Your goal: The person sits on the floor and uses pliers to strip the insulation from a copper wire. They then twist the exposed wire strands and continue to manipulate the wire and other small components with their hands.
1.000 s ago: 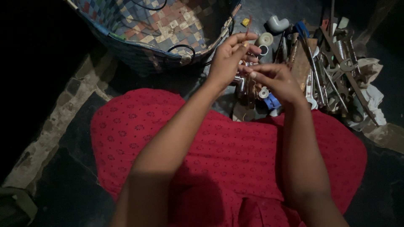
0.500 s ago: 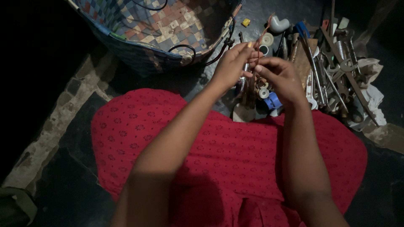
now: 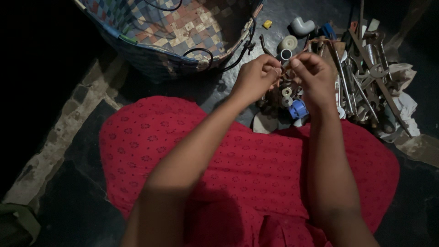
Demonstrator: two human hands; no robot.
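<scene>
No packages, labels, signs or screens show anywhere in this dim floor view.

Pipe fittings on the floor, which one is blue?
The blue fitting lies just under the right hand, next to the red cloth. The other fittings near it, such as the elbow and the round cap, are white or grey.

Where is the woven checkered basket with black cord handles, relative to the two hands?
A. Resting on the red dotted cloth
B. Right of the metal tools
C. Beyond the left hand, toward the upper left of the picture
C: the woven checkered basket stands on the dark floor beyond the left hand, while the right hand is nearer the metal tools.
</scene>
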